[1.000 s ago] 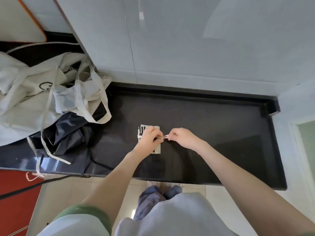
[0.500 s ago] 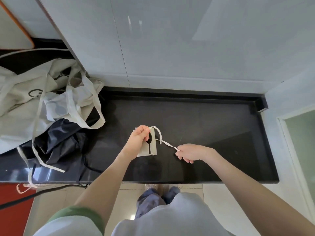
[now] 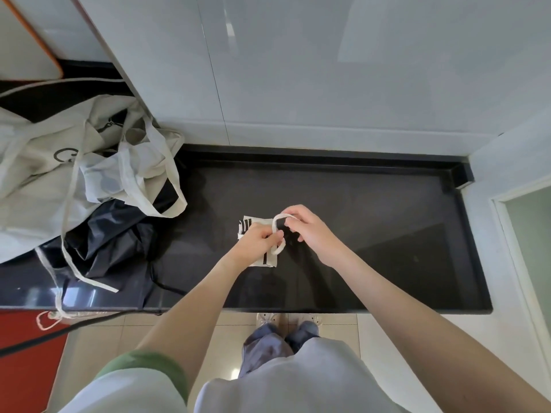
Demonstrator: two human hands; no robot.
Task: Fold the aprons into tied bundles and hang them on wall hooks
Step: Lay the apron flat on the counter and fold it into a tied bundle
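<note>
Right hand (image 3: 311, 231) has come back in from the right since half a second ago; it was out to the side pulling the strap (image 3: 281, 216) taut, now it sits just beside the left hand (image 3: 258, 238). Strap no longer straight, it curves in a loop over the right end of the bundle (image 3: 256, 220). Bundle itself barely shifted, same spot mid worktop (image 3: 387, 248).

Left hand: fingers curled down over the bundle, gripping it and pressing it onto the worktop, thumb side against the lower part of the loop. Right hand: fingers curled, pinching the strap at the top of the loop. Cannot tell how the strap ends run under the hands.

Bundle: small folded apron, cream with black stripes, flat on the black worktop, well apart from the wall (image 3: 298, 70), nearer the front edge. Stripes show at its top left corner and below the left hand.

Left end of worktop: cream apron (image 3: 38, 180) heaped loose, straps trailing, partly lying on a crumpled black apron (image 3: 113, 236). One cream tie (image 3: 89, 278) runs across the black apron toward the front edge; a knotted cord (image 3: 50, 318) hangs over the edge.

Below the edge: tiled floor (image 3: 98, 332), shoes (image 3: 268, 318) close to the worktop front.
</note>
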